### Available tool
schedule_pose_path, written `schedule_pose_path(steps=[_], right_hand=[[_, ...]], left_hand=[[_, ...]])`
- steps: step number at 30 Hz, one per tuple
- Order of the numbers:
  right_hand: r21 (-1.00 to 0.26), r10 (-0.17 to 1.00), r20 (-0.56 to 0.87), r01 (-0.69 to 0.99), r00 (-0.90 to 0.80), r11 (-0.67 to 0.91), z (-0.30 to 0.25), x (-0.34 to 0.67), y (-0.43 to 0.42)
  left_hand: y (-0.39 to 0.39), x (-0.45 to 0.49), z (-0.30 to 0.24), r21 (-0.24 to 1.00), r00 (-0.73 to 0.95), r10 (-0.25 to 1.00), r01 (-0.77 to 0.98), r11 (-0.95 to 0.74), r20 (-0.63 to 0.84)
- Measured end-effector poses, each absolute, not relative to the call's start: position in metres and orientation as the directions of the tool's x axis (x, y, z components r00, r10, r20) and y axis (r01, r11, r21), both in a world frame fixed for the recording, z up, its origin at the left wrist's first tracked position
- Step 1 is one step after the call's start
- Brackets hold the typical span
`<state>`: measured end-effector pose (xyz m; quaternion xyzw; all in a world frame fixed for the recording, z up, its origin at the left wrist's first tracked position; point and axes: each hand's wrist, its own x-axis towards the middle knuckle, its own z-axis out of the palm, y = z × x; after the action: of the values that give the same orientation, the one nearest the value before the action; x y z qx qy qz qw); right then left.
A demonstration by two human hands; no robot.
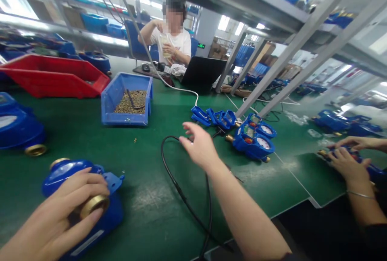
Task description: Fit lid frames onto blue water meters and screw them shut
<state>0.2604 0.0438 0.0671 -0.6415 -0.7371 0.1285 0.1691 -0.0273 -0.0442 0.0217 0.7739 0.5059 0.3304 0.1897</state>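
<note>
A blue water meter [90, 206] with brass threaded ends lies on the green bench at the lower left. My left hand [57, 216] is wrapped over it, fingers round its near brass fitting. My right hand [198, 144] reaches out over the bench with fingers apart, holding nothing, just above a black cable [175, 180] that loops across the mat. Beyond it lie blue plastic covers [213, 116] and two more blue meters [255, 136] with white dials.
A blue bin [125, 99] of small brass parts and a red tray [54, 76] stand at the back left. Another blue meter [18, 126] sits at the far left. A co-worker's hands [347, 160] work at the right; another person sits behind a black laptop [202, 73].
</note>
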Motion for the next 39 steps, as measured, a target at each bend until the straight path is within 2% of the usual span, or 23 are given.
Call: schedule_pose_path(steps=[3, 5, 9, 15, 19, 23, 25, 27, 30, 32, 35, 39], right_hand=[[-0.239, 0.982, 0.093, 0.961, 0.167, -0.141, 0.062, 0.31, 0.108], [-0.131, 0.964, 0.035, 0.958, 0.262, -0.255, 0.048, 0.332, 0.142], [0.04, 0.95, -0.028, 0.95, 0.31, -0.308, 0.016, 0.347, 0.18], [0.203, 0.955, 0.035, 0.933, 0.295, -0.296, 0.008, 0.345, 0.181], [0.231, 0.983, 0.089, 0.957, 0.16, -0.177, 0.021, 0.337, 0.156], [0.17, 0.988, 0.153, 0.984, 0.032, -0.058, 0.04, 0.299, 0.132], [0.111, 0.978, 0.183, 0.991, -0.097, 0.078, 0.053, 0.265, 0.122], [0.054, 0.949, 0.184, 0.967, -0.256, 0.251, 0.069, 0.222, 0.111], [-0.025, 0.836, 0.11, 0.839, -0.538, 0.543, 0.095, 0.143, 0.094], [-0.061, 0.732, 0.041, 0.73, -0.68, 0.681, 0.106, 0.086, 0.086], [-0.119, 0.57, -0.091, 0.577, -0.816, 0.808, 0.109, 0.002, 0.079], [-0.201, 0.407, -0.249, 0.458, -0.879, 0.866, 0.093, -0.088, 0.068]], left_hand=[[-0.043, -0.017, 0.024, 0.698, 0.241, 0.917, 0.595, -0.399, 0.319], [-0.043, -0.01, 0.026, 0.701, 0.22, 0.912, 0.585, -0.407, 0.346], [-0.042, -0.004, 0.029, 0.697, 0.193, 0.903, 0.581, -0.42, 0.383], [-0.042, -0.007, 0.027, 0.696, 0.212, 0.894, 0.566, -0.441, 0.395], [-0.04, -0.014, 0.031, 0.666, 0.263, 0.894, 0.598, -0.447, 0.363], [-0.038, -0.02, 0.044, 0.67, 0.412, 0.89, 0.606, -0.428, 0.196], [-0.037, -0.022, 0.05, 0.702, 0.4, 0.9, 0.59, -0.398, 0.174], [-0.036, -0.023, 0.053, 0.728, 0.378, 0.901, 0.554, -0.404, 0.213], [-0.036, -0.027, 0.053, 0.735, 0.346, 0.884, 0.501, -0.457, 0.314], [-0.038, -0.031, 0.052, 0.734, 0.331, 0.874, 0.481, -0.48, 0.355], [-0.042, -0.036, 0.047, 0.74, 0.335, 0.868, 0.46, -0.49, 0.367], [-0.043, -0.04, 0.044, 0.744, 0.344, 0.868, 0.457, -0.488, 0.358]])
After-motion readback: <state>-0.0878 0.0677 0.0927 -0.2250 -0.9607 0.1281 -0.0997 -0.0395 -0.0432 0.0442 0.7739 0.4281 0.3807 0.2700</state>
